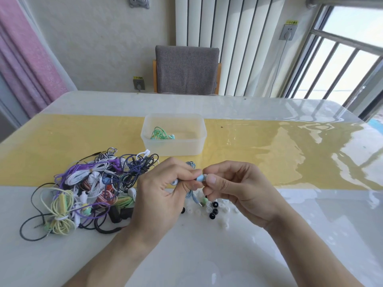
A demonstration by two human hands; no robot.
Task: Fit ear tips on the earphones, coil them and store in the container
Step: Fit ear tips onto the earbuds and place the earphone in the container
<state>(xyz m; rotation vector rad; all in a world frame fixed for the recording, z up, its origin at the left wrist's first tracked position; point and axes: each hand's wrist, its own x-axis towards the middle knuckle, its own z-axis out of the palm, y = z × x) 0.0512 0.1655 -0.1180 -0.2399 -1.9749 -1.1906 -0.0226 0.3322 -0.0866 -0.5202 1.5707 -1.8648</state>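
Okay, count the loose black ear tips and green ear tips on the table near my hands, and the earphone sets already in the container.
Black ear tips: 4
Green ear tips: 1
Earphone sets in the container: 1, the green earphones
Total: 6
Clear tips are too faint to count.
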